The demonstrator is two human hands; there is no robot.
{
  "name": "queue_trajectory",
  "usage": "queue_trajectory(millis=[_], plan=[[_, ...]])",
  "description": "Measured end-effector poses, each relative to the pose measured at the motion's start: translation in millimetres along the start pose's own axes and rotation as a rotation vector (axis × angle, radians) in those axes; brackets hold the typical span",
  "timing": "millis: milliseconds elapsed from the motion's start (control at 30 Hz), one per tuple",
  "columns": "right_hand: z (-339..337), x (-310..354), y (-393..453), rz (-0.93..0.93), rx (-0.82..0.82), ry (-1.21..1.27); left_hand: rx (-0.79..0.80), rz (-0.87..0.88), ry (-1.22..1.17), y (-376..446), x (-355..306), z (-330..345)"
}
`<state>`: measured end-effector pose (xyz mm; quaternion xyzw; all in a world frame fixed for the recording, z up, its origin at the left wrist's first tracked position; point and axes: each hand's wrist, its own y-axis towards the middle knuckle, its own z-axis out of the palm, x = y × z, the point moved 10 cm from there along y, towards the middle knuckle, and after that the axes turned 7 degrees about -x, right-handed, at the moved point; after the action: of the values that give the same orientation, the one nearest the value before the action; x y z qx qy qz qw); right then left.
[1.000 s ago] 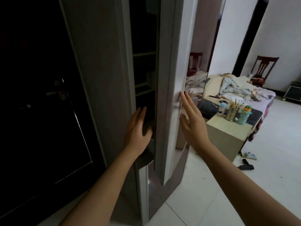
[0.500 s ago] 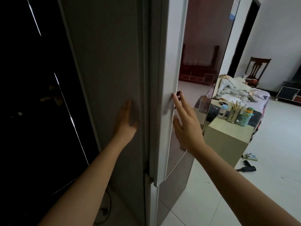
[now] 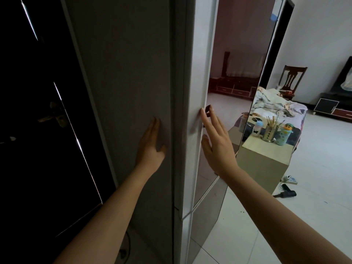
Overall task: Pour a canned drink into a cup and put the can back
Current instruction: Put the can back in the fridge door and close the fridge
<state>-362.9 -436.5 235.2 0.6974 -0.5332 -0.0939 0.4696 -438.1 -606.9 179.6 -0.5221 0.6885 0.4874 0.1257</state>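
A tall grey fridge point(image 3: 123, 73) fills the middle of the view, and its glossy mirrored door point(image 3: 236, 60) is closed against the body. My left hand point(image 3: 150, 147) lies flat on the fridge's grey side panel, fingers together. My right hand point(image 3: 217, 143) rests flat on the door's front near its edge, fingers spread and holding nothing. No can and no cup are in view.
A dark door with a metal handle point(image 3: 53, 117) stands to the left. To the right a low beige cabinet point(image 3: 262, 164) carries bottles and a utensil holder point(image 3: 269, 132). Beyond are a bed point(image 3: 274, 103) and a wooden chair point(image 3: 291, 80). A hair dryer point(image 3: 285, 193) lies on the white tiled floor.
The fridge door has swung shut; a second ago the shelves inside showed. My left hand slid from the door gap onto the side panel, and my right hand stayed on the door.
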Motion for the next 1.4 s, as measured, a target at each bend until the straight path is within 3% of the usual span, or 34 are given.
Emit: queue_trajectory(millis=[367,633,767,967,1133,1400], plan=[[1.1,-2.5,0.7,-0.007,-0.007,-0.011,-0.002,-0.017,0.031,-0.5,2.2,4.4],[-7.0,-6.2,-18.0,0.029,0.076,-0.042,0.029,-0.062,0.050,-15.5,4.4,8.2],[-17.1,-23.4,-47.2,0.101,0.144,-0.112,0.119,-0.092,0.115,-44.9,4.3,9.7],[-58.6,-42.1,-107.4,0.088,0.260,-0.287,0.208,-0.056,0.227,-111.7,-18.1,11.4],[-110.9,-72.9,-170.3,0.192,0.349,-0.390,0.343,0.009,0.278,-166.1,-56.9,48.4],[-217.6,-124.2,-278.3,0.428,0.341,-0.573,0.509,0.252,0.314,-239.4,-144.7,128.3]])
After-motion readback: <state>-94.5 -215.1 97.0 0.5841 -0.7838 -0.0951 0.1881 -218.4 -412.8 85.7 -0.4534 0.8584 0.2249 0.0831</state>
